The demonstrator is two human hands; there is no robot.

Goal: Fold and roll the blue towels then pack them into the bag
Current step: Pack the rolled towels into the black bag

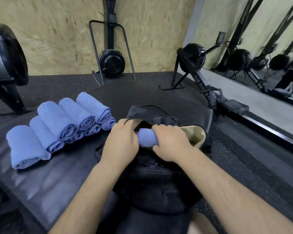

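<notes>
Head view: on black gym mat (57,174), left hand (120,142) grips bag (150,112), right hand (171,142) grips rolled towel (147,139).

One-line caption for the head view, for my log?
Left hand and right hand hold a rolled blue towel at the mouth of the open black bag; rolled towels wait stacked alongside.
</notes>
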